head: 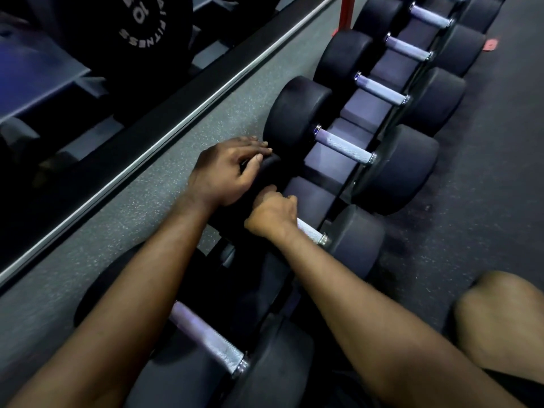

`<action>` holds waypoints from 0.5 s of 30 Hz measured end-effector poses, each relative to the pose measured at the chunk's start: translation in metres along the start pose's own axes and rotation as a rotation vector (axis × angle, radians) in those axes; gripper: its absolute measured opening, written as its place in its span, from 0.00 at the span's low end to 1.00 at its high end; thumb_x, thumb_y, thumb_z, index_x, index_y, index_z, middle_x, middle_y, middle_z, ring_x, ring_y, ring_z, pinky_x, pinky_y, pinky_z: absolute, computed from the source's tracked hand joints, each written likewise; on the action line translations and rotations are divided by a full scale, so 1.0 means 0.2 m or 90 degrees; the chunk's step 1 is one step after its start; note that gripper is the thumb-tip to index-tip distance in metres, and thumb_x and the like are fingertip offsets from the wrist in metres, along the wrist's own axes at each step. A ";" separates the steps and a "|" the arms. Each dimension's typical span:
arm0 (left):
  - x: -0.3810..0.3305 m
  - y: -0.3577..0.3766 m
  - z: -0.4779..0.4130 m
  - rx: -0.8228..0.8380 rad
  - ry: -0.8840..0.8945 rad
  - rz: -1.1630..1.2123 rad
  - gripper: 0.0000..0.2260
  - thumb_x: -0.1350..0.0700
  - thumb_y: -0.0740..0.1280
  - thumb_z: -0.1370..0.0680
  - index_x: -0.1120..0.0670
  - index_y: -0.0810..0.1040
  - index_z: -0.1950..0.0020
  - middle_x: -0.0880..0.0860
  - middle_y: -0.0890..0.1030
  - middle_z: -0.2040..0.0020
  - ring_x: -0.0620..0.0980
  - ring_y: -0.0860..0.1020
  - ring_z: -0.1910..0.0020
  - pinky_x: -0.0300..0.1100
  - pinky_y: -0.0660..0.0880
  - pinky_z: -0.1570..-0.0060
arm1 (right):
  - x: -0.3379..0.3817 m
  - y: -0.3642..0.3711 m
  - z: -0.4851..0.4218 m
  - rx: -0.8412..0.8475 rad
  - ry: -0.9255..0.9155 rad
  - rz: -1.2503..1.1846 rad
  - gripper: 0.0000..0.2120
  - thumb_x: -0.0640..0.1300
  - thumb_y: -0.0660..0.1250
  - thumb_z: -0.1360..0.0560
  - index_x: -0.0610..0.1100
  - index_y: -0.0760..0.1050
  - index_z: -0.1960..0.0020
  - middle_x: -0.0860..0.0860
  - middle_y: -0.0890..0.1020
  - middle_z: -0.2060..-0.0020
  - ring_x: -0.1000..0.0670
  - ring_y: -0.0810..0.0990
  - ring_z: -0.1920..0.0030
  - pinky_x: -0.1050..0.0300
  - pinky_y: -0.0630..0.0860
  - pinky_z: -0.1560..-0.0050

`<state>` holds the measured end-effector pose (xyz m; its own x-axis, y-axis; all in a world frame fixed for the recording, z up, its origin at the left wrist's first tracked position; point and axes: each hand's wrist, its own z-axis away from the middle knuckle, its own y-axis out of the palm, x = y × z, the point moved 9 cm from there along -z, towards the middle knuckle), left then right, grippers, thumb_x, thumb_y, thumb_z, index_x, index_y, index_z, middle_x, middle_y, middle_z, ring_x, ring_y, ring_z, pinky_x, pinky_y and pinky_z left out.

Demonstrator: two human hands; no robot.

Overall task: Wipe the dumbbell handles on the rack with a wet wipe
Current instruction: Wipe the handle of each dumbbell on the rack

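The handle (310, 231) is lying low on the rack (323, 163), knurled and bright. The right hand (272, 214) is curling round it (no wipe is showing). The left hand (226, 175) is resting flat-fingered on its black end weight (273, 172). Judgement: wiping is under way, with the neighbouring handles (343, 148) giving no sign either way.

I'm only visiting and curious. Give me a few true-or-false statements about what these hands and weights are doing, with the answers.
1. The right hand grips a dumbbell handle. True.
2. The left hand hangs in the air, touching nothing. False: it rests on that dumbbell's black end.
3. The dumbbells lie side by side in a row on the rack. True.
4. The dumbbell ends are bright red. False: they are black.
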<state>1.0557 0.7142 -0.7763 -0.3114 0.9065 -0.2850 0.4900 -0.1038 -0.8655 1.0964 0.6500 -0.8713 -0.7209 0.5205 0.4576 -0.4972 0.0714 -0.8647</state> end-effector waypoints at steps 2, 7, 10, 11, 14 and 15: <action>-0.01 0.00 0.00 -0.003 -0.002 0.001 0.14 0.51 0.61 0.20 0.49 0.84 0.40 0.46 0.82 0.38 0.43 0.76 0.34 0.45 0.74 0.36 | -0.02 0.00 0.01 0.029 0.013 -0.034 0.22 0.48 0.67 0.27 0.41 0.71 0.36 0.45 0.76 0.40 0.46 0.75 0.38 0.52 0.64 0.32; -0.01 -0.01 0.00 -0.009 -0.007 0.000 0.14 0.52 0.62 0.21 0.50 0.84 0.41 0.47 0.83 0.40 0.43 0.77 0.35 0.42 0.74 0.36 | 0.04 0.14 0.09 -0.178 0.021 0.168 0.30 0.45 0.65 0.28 0.32 0.63 0.31 0.39 0.71 0.40 0.41 0.68 0.40 0.43 0.43 0.25; -0.02 -0.02 0.00 -0.019 -0.015 -0.007 0.14 0.52 0.62 0.21 0.49 0.85 0.42 0.47 0.83 0.40 0.42 0.77 0.36 0.40 0.74 0.37 | 0.02 0.12 0.06 -0.195 0.026 0.173 0.24 0.44 0.63 0.26 0.34 0.66 0.34 0.41 0.74 0.43 0.42 0.71 0.41 0.45 0.45 0.25; -0.02 -0.02 0.00 -0.020 -0.016 -0.011 0.14 0.51 0.62 0.21 0.49 0.85 0.42 0.46 0.83 0.40 0.42 0.77 0.36 0.40 0.74 0.37 | 0.02 0.08 0.05 -0.182 0.017 0.171 0.22 0.44 0.63 0.26 0.36 0.67 0.35 0.42 0.75 0.44 0.42 0.73 0.42 0.46 0.49 0.25; -0.02 -0.02 0.00 -0.019 -0.020 -0.016 0.14 0.51 0.62 0.22 0.48 0.85 0.42 0.46 0.83 0.40 0.42 0.77 0.36 0.39 0.74 0.37 | -0.03 0.02 -0.02 -0.070 0.015 0.038 0.15 0.45 0.67 0.27 0.43 0.75 0.43 0.45 0.81 0.46 0.45 0.79 0.44 0.52 0.63 0.33; -0.02 -0.02 0.00 -0.018 -0.022 -0.016 0.14 0.51 0.62 0.22 0.48 0.85 0.42 0.46 0.83 0.40 0.42 0.77 0.36 0.39 0.74 0.37 | -0.04 0.02 -0.03 -0.039 0.027 0.000 0.13 0.45 0.67 0.28 0.44 0.76 0.44 0.46 0.82 0.46 0.45 0.80 0.44 0.53 0.64 0.35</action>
<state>1.0551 0.7107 -0.7721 -0.3516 0.8939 -0.2781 0.5046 -0.0692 -0.8606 1.1030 0.6506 -0.8800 -0.6993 0.5562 0.4490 -0.4652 0.1229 -0.8767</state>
